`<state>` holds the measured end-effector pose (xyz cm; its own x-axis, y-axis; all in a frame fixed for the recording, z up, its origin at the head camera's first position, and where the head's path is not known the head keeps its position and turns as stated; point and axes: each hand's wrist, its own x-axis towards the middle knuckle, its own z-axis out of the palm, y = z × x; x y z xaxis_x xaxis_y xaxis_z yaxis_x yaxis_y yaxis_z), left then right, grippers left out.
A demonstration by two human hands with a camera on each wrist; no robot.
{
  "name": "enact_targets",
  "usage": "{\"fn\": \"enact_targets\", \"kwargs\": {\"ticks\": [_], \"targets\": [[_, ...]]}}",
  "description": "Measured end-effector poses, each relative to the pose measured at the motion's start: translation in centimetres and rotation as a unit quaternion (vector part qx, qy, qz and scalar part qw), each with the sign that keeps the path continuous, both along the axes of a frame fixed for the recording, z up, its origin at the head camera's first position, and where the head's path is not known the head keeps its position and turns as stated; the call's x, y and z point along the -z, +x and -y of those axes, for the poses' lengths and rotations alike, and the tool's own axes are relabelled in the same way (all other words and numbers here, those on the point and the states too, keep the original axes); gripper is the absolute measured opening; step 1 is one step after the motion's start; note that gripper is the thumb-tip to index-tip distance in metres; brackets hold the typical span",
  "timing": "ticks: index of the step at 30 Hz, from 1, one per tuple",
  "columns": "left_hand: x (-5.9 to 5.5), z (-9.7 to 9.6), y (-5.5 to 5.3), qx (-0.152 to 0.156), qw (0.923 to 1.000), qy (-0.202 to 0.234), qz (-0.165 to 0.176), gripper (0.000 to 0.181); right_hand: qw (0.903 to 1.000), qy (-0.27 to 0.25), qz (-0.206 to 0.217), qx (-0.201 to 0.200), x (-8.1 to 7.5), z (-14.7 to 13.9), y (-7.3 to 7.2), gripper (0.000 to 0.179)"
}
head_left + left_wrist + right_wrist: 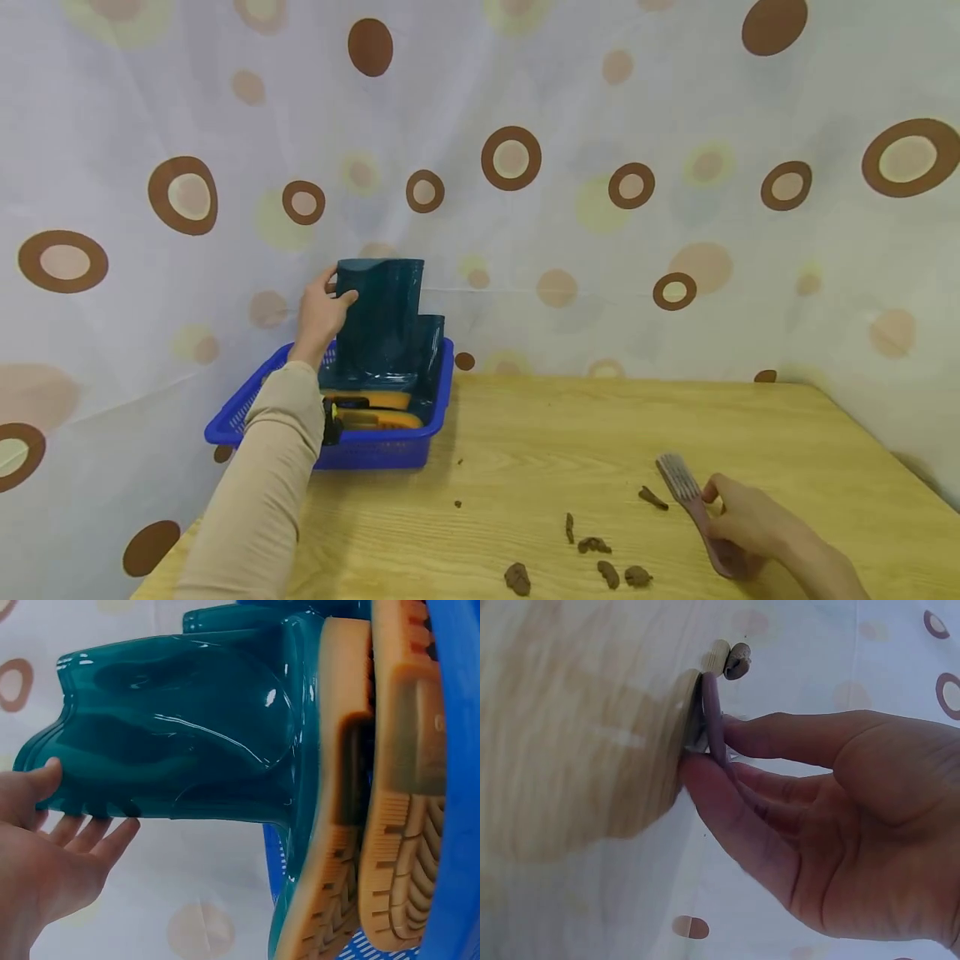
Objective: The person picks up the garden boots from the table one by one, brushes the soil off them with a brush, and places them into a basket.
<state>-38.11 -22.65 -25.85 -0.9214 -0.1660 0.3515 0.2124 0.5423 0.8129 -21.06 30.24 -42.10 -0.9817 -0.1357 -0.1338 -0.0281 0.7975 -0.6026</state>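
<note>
A dark green rubber boot with a tan sole rises from a blue plastic basket. My left hand grips the top of its shaft, thumb on the near side. Beside it in the basket lies a second green boot, its tan sole facing out. At the right of the table my right hand pinches a brush by its purple-brown handle. The bristles point away from me, towards the left.
Several brown lumps, such as this curled one, lie scattered on the wooden table. One strip is close to the brush head. A dotted white curtain hangs right behind the table and basket.
</note>
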Motion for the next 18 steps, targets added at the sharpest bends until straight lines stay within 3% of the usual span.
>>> {"fn": "enact_targets", "kwargs": {"ticks": [5, 11, 14, 18], "targets": [[0.4, 0.1, -0.3, 0.024, 0.9984, -0.044, 0.028, 0.084, 0.9999, -0.008, 0.004, -0.006, -0.1, 0.0, 0.1, 0.035], [2.0, 0.5, -0.8, 0.041, 0.99, -0.094, 0.098, 0.09, 0.9994, -0.03, 0.012, -0.011, 0.0, 0.0, 0.3, 0.035], [3.1, 0.7, -1.1, 0.063, 0.978, -0.134, 0.147, 0.087, 0.9993, -0.033, 0.015, -0.01, 0.1, 0.0, 0.4, 0.035], [4.7, 0.8, -1.3, 0.102, 0.9531, -0.202, 0.201, 0.08, 0.9991, -0.036, 0.025, -0.001, 0.0, 0.1, 0.3, 0.035]]}}
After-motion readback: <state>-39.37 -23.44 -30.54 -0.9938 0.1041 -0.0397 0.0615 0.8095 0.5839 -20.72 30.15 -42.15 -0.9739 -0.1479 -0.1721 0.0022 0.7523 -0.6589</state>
